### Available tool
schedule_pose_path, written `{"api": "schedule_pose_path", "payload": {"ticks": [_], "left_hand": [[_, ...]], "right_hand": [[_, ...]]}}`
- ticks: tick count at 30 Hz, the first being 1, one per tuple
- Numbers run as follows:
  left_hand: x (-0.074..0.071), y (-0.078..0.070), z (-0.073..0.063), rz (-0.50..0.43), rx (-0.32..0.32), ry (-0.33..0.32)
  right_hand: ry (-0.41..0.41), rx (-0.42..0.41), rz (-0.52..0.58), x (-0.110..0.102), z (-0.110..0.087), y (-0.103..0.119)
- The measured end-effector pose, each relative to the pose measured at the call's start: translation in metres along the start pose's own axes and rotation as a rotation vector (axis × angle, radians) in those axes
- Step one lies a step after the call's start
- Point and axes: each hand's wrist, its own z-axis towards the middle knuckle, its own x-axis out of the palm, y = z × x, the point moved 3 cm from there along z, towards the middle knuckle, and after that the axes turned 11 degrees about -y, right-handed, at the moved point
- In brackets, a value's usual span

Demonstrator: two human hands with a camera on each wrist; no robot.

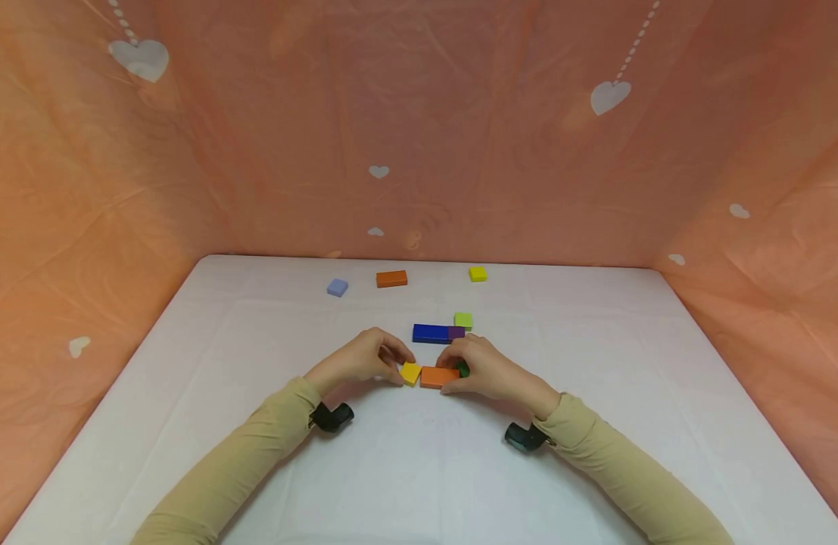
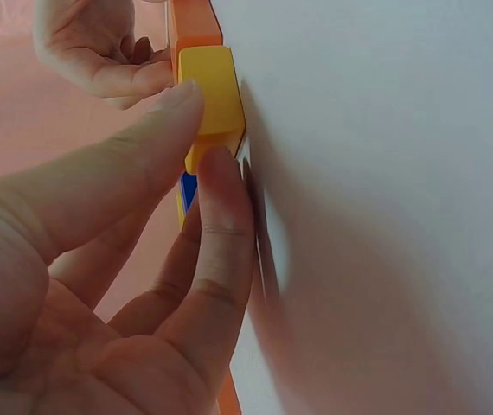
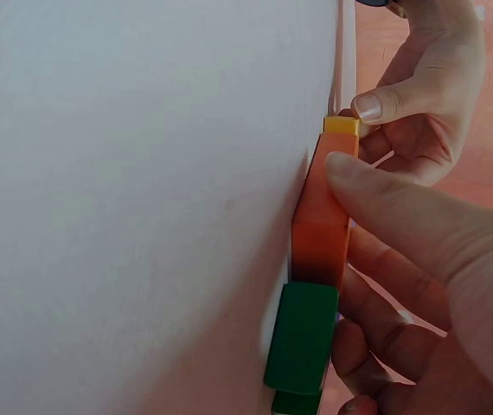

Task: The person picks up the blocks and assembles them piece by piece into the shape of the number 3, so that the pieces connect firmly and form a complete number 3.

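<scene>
White tabletop (image 1: 419, 469), orange heart-print sheeting (image 1: 453, 136) behind and to both sides. My left hand (image 1: 366, 356): narrow pinch, thumb and fingertips on a small yellow block (image 1: 409, 374), sitting askew just left of an orange rectangular block (image 1: 437, 378). My right hand (image 1: 492, 371) grips that orange one, thumb near side, fingers far side; dark green block (image 3: 301, 337) at its right end. Beyond: blue rectangular block (image 1: 430, 333), purple block (image 1: 456, 332) at its right, lime-green block (image 1: 462, 320) behind. Farther back, left to right: pale blue block (image 1: 337, 288), burnt-orange block (image 1: 391, 279), bright yellow block (image 1: 478, 274)
</scene>
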Motion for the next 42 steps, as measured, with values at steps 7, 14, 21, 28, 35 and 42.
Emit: {"api": "schedule_pose_path", "payload": {"ticks": [7,14,21,28,35,42], "left_hand": [[0.0,0.0,-0.002,0.006,-0.015,-0.011],[0.001,0.0,-0.001,0.028,-0.003,-0.068],[0.002,0.002,-0.001,0.029,-0.014,-0.102],[0.003,0.0,-0.001,0.035,-0.035,-0.12],[0.003,-0.002,-0.001,0.039,-0.058,-0.132],[0.004,-0.003,-0.003,0.034,-0.057,-0.133]], "right_hand": [[0.0,-0.011,0.003,0.0,-0.001,0.001],[-0.004,-0.008,-0.008,0.0,-0.002,0.001],[0.004,-0.011,-0.03,0.0,-0.002,0.003],[-0.018,-0.071,-0.003,-0.01,0.0,0.005],[-0.032,-0.091,0.106,-0.033,0.004,0.003],[-0.063,-0.09,0.128,-0.058,0.013,-0.002]]}}
